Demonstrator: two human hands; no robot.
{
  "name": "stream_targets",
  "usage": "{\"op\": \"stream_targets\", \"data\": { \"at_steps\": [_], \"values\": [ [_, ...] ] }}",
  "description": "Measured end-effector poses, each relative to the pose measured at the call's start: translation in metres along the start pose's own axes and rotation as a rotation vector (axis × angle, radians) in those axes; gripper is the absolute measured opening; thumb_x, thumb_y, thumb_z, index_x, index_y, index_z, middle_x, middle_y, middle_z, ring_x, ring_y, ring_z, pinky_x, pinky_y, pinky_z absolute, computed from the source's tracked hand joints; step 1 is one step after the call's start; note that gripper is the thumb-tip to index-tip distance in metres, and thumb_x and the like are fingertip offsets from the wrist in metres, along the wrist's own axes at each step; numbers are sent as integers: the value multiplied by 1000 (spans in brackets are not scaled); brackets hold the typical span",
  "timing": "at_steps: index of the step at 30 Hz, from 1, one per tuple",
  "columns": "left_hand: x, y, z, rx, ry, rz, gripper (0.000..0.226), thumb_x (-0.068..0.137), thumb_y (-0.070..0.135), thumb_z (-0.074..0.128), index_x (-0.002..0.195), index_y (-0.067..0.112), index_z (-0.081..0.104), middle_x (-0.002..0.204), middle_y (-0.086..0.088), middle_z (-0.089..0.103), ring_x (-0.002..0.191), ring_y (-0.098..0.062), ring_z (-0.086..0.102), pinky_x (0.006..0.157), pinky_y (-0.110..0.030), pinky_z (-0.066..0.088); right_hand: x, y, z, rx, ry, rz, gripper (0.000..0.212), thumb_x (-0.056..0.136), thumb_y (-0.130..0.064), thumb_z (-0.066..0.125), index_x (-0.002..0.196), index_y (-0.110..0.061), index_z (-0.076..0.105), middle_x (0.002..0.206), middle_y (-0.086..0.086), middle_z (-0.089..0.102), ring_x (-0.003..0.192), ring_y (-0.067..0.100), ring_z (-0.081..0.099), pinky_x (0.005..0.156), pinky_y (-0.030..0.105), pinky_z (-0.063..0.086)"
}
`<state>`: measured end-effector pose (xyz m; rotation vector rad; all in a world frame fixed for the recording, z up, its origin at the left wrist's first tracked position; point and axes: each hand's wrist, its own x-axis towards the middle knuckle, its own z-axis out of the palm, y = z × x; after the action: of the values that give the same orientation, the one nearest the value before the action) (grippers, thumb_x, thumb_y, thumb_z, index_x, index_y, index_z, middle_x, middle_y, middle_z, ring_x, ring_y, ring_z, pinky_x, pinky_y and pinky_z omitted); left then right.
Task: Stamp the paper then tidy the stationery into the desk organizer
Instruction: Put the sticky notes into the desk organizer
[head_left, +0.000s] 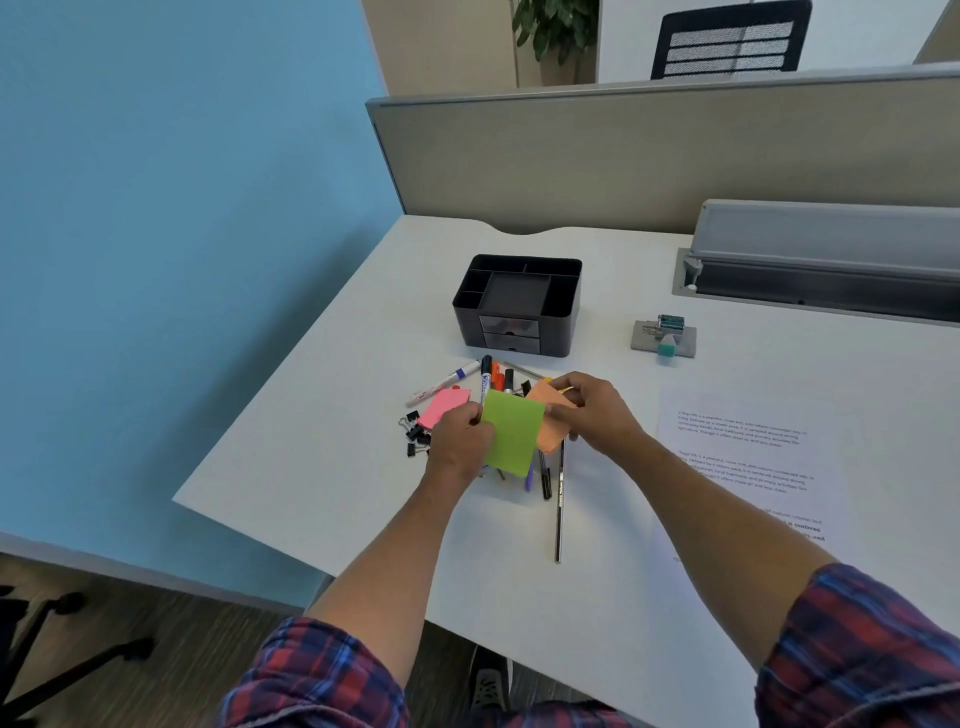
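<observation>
My left hand (460, 441) pinches the left edge of a green sticky-note pad (513, 439), held just above the pile of stationery. My right hand (597, 413) grips an orange sticky-note pad (551, 423), which sits partly behind the green one. A pink pad (444, 406) lies on the desk to the left. Several markers and pens (493, 375) lie under and behind the pads, and a long black pencil (559, 512) points toward me. The black desk organizer (517, 304) stands behind the pile. The printed paper (743, 457) lies to the right.
A stamp on a grey ink pad (665, 338) sits right of the organizer. Several black binder clips (413, 432) lie left of my left hand. A grey cable tray (826, 260) runs along the back right. The desk's left edge (291, 364) slants toward a blue wall.
</observation>
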<state>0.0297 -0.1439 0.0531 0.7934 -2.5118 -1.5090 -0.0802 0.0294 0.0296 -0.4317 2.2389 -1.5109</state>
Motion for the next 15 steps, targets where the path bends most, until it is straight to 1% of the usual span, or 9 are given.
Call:
{"op": "stream_targets", "data": {
  "at_steps": [1,3,5,7,8,10,11,13,15],
  "values": [
    [2,0,2,-16,2,-20,7,69,18,45,66,16,38,64,2,37,61,-16,32,54,-28,23,0,-1,1,25,-5,-5,23,90,-18,72,112,-13,66,87,12,73,61,19,63,54,31,52],
    [8,-1,7,14,13,-33,25,88,19,53,69,18,37,68,2,38,63,-16,34,55,-31,24,0,-3,4,95,-24,-15,20,91,-22,73,108,-11,70,82,11,73,58,19,61,53,33,52],
    [14,-3,12,80,23,-23,32,100,21,52,72,20,36,70,2,39,63,-14,35,55,-32,26,0,-6,6,165,-58,-15,16,93,-24,71,104,-13,74,76,9,72,54,18,58,50,30,49],
    [18,-3,17,115,18,3,30,103,24,50,76,22,38,72,4,41,64,-12,38,55,-31,27,0,-9,8,204,-77,13,12,95,-21,67,102,-16,76,65,5,69,48,16,55,46,23,44],
    [20,-2,20,122,8,14,24,104,26,49,82,22,42,75,5,44,66,-11,42,55,-29,29,1,-10,8,216,-72,36,14,96,-19,64,104,-17,76,62,4,67,47,15,54,44,21,42],
    [24,-2,25,114,-11,9,8,104,29,50,103,21,48,87,6,52,80,-13,51,60,-28,36,2,-12,7,243,-62,78,17,99,-21,60,107,-16,74,62,4,66,48,14,54,44,21,41],
    [26,-2,27,97,-8,3,13,104,28,51,114,20,48,96,4,55,88,-17,55,65,-30,40,1,-12,5,275,-67,85,19,101,-24,58,105,-15,74,64,6,65,50,15,55,45,22,41],
    [30,-3,31,32,13,-23,25,103,25,53,127,21,46,110,-1,58,99,-23,58,74,-33,46,0,-12,3,379,-77,89,25,102,-31,57,98,-12,73,68,8,65,56,17,57,50,25,45],
    [34,-3,33,-25,34,-50,33,103,24,54,134,23,46,119,-3,59,103,-22,58,76,-33,48,-1,-12,0,460,-79,91,23,100,-30,62,102,-9,73,74,7,68,64,17,62,58,28,52]
  ]
}}
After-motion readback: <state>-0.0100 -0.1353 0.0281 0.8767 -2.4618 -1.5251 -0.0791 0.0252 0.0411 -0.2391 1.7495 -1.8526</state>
